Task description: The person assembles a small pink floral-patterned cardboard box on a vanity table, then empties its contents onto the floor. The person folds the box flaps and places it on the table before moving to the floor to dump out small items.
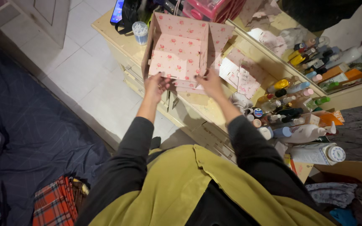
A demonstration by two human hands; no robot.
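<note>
Holding floral cardboard box | left hand, right hand fingers gripping its lower edge

Pink rose-printed cardboard box; cream-yellow wooden dresser top; olive-green cloth vest; red tartan cloth; dark navy faintly checked bedsheet; white floor tiles.

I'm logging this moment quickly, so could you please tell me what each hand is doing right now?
Left hand: fingers closed on the near edge of the pink floral cardboard box.
Right hand: fingers gripping the same box's near edge.
</note>
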